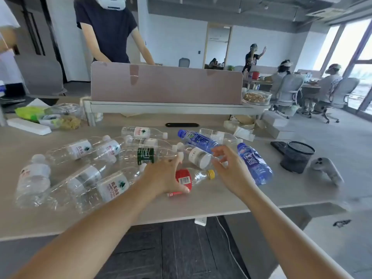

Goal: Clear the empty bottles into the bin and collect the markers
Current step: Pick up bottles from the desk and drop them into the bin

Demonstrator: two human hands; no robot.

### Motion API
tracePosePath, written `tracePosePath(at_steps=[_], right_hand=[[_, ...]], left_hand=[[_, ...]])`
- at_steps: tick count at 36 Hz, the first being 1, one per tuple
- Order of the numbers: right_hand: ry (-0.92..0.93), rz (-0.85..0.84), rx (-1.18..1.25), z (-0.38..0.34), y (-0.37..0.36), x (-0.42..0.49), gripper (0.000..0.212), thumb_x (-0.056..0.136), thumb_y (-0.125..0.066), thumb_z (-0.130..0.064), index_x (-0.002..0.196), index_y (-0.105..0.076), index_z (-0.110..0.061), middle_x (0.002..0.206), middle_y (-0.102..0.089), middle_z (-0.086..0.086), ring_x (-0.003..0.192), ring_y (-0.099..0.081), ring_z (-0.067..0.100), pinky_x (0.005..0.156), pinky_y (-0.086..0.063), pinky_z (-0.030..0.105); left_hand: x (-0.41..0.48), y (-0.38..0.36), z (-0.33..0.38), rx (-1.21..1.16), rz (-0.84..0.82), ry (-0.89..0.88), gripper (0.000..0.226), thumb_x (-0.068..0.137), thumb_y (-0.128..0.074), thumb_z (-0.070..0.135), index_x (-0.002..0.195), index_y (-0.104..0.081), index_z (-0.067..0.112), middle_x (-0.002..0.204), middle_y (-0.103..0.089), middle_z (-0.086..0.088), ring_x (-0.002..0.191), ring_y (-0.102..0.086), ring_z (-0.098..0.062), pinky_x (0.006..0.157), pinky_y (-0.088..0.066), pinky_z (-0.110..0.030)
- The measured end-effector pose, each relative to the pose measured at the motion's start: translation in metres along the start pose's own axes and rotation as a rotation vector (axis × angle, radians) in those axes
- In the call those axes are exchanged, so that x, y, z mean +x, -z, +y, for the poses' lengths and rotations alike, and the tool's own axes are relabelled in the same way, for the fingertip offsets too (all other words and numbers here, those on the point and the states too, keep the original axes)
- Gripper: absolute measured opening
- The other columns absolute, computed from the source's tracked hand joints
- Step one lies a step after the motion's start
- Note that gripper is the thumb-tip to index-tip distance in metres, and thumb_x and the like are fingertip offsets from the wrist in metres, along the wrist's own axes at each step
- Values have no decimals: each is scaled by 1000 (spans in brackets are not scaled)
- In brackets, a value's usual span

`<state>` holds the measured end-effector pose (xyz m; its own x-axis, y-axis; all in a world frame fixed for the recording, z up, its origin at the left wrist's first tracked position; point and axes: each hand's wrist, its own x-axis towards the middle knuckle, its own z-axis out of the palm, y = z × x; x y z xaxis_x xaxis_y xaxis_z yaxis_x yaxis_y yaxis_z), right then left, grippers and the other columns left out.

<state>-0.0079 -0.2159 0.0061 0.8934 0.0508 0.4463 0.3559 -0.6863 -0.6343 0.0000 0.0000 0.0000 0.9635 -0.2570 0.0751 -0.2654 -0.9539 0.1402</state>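
Note:
Several empty plastic bottles lie on their sides across the beige desk [221, 200]. My left hand [164, 177] is closed over a red-labelled bottle with a yellow cap [198, 176], thumb on its near side. My right hand [231, 168] curls around the end of a clear white-labelled bottle [198, 157], thumb in front and fingers behind. Two blue bottles [254, 166] [198, 140] lie beside and behind that hand. A green-labelled bottle [145, 156] lies just beyond my left hand. A black mesh bin [298, 158] stands at the right. I see no markers.
A grey controller [326, 171] and a dark phone [278, 146] lie by the bin. A pink divider panel [165, 85] closes the desk's far side, with a person standing behind it. Snack bags [36, 115] sit at the far left, tissues [242, 132] at the far right.

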Motion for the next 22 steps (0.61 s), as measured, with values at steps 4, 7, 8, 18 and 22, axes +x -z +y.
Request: tracePosePath(at_steps=[4,7,8,18,22], right_hand=[[-63,-7,-67,4,7,-8,28,89,-57,-27,116,-56,-34,114,-61,-15,98,-58,9,83,-50,36],[-118,-26,-116,8,15,-9,28,88,-55,-27,115,-56,-33,114,-60,-15,98,-56,10,77,-49,33],[-129,-34,-135,7,20,-9,26,89,-55,-27,115,-56,-32,112,-59,-16,99,-56,10,75,-47,32],[-271,-132,-529,11,42,34,44,85,-57,-31,127,-49,-20,128,-55,1,118,-50,24,78,-45,35],[-385,-202,-598,21,31,49,55,84,-57,-32,134,-40,-13,135,-49,7,127,-44,30,92,-46,42]], left_hand=[[-1,-9,-2,16,-86,18,91,56,-70,73,131,-39,31,128,-58,7,108,-59,-17,86,-52,-38],[0,-9,3,-2,-61,17,85,56,-72,70,127,-44,33,123,-60,9,105,-60,-15,82,-50,-34],[0,-8,4,-1,-48,17,83,56,-72,69,125,-45,34,121,-61,10,105,-60,-15,81,-49,-33],[7,20,8,-37,142,63,83,60,-73,69,131,-42,39,117,-63,10,102,-62,-14,78,-50,-30],[11,26,5,-56,193,77,89,59,-72,68,136,-39,39,116,-64,11,105,-61,-17,82,-52,-34]])
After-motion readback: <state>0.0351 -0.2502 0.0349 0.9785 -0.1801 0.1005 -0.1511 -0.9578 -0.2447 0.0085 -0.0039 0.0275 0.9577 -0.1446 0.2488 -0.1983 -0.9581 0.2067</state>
